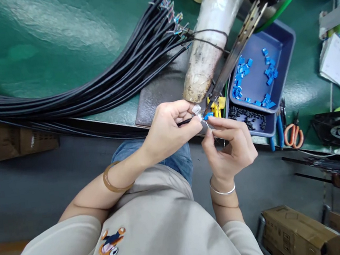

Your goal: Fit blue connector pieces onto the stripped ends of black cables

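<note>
Beige shirt fabric [157, 228] lies nearest, at six o'clock. Toward three o'clock from centre, a slim, round black cable [184, 122] ends in whitish material near a small blue plastic connector [208, 116]. Left hand [172, 129], reaching from eight o'clock, clamps the cable; right hand [230, 142], fingers bent, rises from five; whether its fingertips meet, I cannot tell.

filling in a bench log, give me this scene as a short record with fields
left hand: holds a black cable near its end
right hand: fingertips at a thin pale wire, grip unclear
near fingertips: small blue part
above hands: perforated metal tool
upper tray: loose blue parts
lower tray: small black pieces
upper left: cable bundle
right of trays: orange-handled scissors
</note>
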A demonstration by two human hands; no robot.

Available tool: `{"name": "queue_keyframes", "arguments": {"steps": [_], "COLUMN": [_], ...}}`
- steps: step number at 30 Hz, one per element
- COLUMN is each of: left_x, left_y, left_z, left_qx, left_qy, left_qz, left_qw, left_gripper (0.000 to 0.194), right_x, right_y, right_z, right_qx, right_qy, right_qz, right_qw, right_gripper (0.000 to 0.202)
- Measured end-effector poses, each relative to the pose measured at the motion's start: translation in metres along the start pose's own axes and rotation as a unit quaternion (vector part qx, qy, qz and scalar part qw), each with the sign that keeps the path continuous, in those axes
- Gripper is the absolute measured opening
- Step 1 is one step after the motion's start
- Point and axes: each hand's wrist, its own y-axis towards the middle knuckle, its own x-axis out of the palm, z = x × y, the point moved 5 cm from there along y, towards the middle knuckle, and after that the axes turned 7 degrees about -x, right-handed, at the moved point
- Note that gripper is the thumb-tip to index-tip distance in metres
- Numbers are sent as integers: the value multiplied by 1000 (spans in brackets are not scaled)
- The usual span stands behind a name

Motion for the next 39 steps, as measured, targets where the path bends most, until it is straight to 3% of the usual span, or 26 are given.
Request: {"name": "queue_keyframes", "arguments": {"steps": [6,12,22,29,39], "left_x": [0,2,0,1,4], "left_y": [-1,-3,-1,0,3], "left_z": [-6,-3,-7,-2,4], "left_qx": [-26,-14,-26,-5,-15], "left_qy": [8,-32,-23,3,-41], "left_qz": [-19,-33,-47,-12,15], "left_qw": [999,999,998,1000,999], "left_gripper": [20,15,13,11,17], "right_x": [1,-1,-2,-1,-2], "right_y": [-4,0,1,1,7], "right_z": [-1,2,4,4,4], "right_qx": [-22,29,35,24,23], "right_qy": [-28,44,55,33,20], "right_qz": [-27,-19,-22,-19,-20], "right_qw": [999,998,998,999,999], "right_gripper": [19,18,19,19,19]}}
